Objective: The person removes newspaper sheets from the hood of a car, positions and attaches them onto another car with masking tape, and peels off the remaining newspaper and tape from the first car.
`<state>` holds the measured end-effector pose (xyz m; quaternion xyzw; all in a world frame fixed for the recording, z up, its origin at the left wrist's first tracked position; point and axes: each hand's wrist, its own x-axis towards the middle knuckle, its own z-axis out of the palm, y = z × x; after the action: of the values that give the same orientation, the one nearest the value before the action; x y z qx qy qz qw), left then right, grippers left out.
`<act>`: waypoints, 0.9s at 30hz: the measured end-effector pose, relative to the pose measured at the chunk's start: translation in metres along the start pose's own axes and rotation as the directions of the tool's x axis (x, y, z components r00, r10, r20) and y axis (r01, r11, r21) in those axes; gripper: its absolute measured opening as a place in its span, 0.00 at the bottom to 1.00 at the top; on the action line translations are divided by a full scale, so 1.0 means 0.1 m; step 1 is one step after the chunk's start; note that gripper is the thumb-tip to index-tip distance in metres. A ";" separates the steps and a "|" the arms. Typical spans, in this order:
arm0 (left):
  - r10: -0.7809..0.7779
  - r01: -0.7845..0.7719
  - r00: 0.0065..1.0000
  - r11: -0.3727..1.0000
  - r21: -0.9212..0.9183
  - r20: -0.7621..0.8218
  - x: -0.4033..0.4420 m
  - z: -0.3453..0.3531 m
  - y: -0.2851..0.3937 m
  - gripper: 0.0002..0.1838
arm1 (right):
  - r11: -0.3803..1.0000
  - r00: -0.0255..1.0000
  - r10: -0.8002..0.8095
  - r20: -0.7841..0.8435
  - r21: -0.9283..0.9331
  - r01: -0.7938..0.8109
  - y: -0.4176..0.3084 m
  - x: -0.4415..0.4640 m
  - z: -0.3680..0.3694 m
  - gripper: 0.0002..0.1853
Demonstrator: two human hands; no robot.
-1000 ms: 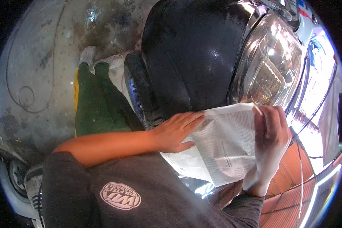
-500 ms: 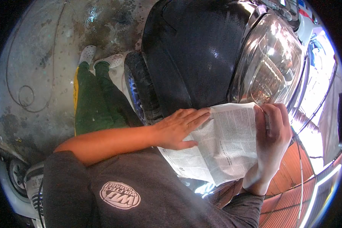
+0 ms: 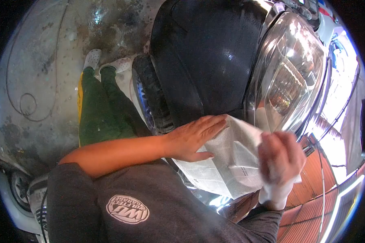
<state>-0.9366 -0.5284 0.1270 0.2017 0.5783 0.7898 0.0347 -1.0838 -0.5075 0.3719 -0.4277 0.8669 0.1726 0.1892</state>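
A sheet of printed newspaper (image 3: 235,162) lies against the lower edge of the dark car body panel, just below the headlight (image 3: 290,77). Flat on the paper's left part rests my left hand (image 3: 194,137), fingers stretched out and thumb apart. My right hand (image 3: 282,156), smeared by motion, is closed at the sheet's right side, where the paper bends and folds. Its fingertips are hidden. Part of the sheet shows below my right wrist.
The black fender (image 3: 207,56) and front wheel (image 3: 150,95) are beyond my hands. A hose (image 3: 28,105) lies coiled on the stained concrete floor (image 3: 44,60). Another car (image 3: 36,194) stands at lower left. Orange corrugated panels (image 3: 312,178) and a bright light tube (image 3: 342,202) are at right.
My right hand has moved down and slightly left from the headlight's edge, folding the newspaper's right side with it. My left hand has barely moved.
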 end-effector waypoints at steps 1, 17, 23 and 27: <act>-0.002 0.002 1.000 1.000 -0.005 0.000 0.01 0.00 0.00 0.53 | 0.996 0.995 0.082 -0.052 -0.034 -0.084 0.07 0.03 0.05 0.11; 0.004 0.000 1.000 0.978 0.210 -0.019 0.25 -0.02 0.11 0.51 | 0.963 0.956 0.263 -0.131 -0.020 -0.268 0.34 0.11 0.15 0.07; -0.007 0.025 0.997 0.975 0.219 -0.080 0.40 0.03 0.17 0.53 | 0.978 0.921 0.120 -0.370 -0.116 -0.174 0.16 -0.13 0.08 0.18; -0.074 0.079 0.997 0.969 0.233 -0.030 0.42 0.07 0.24 0.54 | 0.900 0.980 0.126 -0.157 0.433 -0.047 -0.18 -0.77 0.15 0.25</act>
<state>-0.9681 -0.5183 0.1625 0.1736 0.6750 0.7163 0.0349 -1.0228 -0.4591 0.3934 -0.3506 0.9154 -0.0528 0.1908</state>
